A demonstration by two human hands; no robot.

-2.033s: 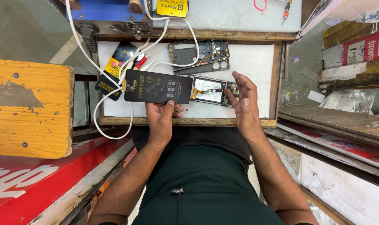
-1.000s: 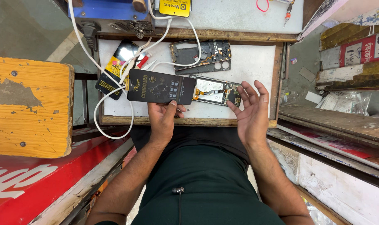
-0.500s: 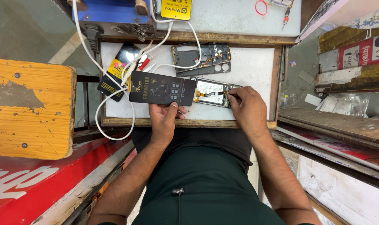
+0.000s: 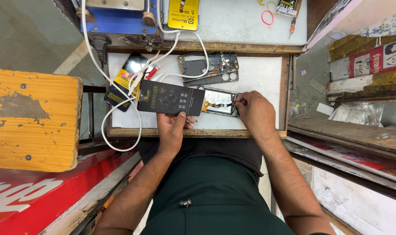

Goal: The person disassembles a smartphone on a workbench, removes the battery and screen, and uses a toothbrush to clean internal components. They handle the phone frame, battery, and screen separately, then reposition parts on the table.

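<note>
My left hand (image 4: 171, 129) holds a flat black box (image 4: 170, 102) by its lower edge, just above the white work tray (image 4: 259, 72). To its right lies an opened phone body (image 4: 219, 102) with its battery and flex cables showing. My right hand (image 4: 254, 114) rests on the right end of that phone, fingertips pinched at a small part near its edge. I cannot tell what the fingers pinch. A separate dark phone frame (image 4: 208, 68) lies further back on the tray.
A dark packet with yellow print (image 4: 124, 80) lies at the tray's left under white cables (image 4: 119, 109). A blue machine (image 4: 119, 19) and a yellow packet (image 4: 183, 14) sit behind. A worn yellow wooden stool (image 4: 32, 119) stands left; shelves with clutter right.
My right hand lifted off the phone with fingers spread, then came back down and closed its fingertips on the phone's right end. The black box stayed in my left hand.
</note>
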